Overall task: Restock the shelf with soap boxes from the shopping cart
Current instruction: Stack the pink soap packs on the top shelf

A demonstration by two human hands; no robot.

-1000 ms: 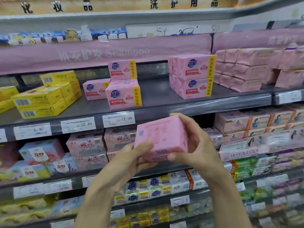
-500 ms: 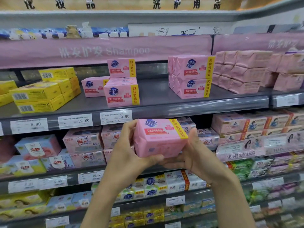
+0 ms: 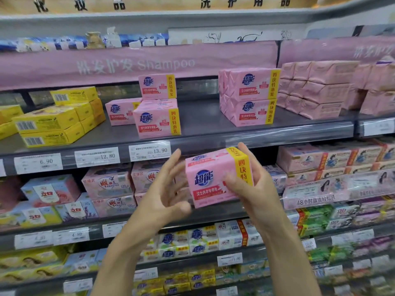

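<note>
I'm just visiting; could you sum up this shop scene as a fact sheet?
Held item: pink plastic-wrapped rectangular soap pack with yellow side stripe
Right hand: grips the pack's right end
Left hand: fingers spread beside the pack, gripping nothing
Shelf above: grey metal shelf, bare stretch mid-way
Already shelved: matching pink packs, right group stacked two high
Neighbours: yellow cardboard boxes, left

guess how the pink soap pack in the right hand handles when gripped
The pink soap pack is probably stiff: its edges look square in the right hand. Its smooth wrap may be slippery. Flat faces suggest it won't roll.
</note>
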